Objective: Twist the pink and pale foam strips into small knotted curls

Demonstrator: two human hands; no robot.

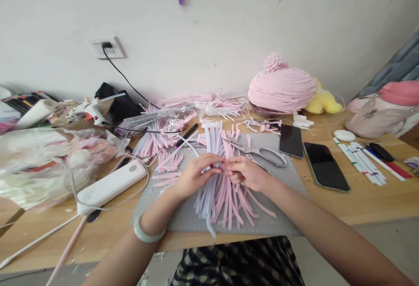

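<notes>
My left hand (200,172) and my right hand (244,171) meet fingertip to fingertip above a grey mat (288,211). Both are pinched closed; whatever lies between the fingers is too small to make out. Beneath them, long pale lilac strips (205,203) and pink strips (232,205) fan out towards the mat's front edge. Silver scissors (271,156) lie just beyond my right hand, blades pointing left over the strips. Short pink pieces (170,162) rest on the mat left of the strips. A pale green bangle circles my left wrist.
Phones (327,166) and markers (360,163) lie at the right. A pink strip-covered dome (281,88) stands at the back. On the left are a white power strip (111,186) with cables, plastic bags (49,163) and a glue gun (94,111).
</notes>
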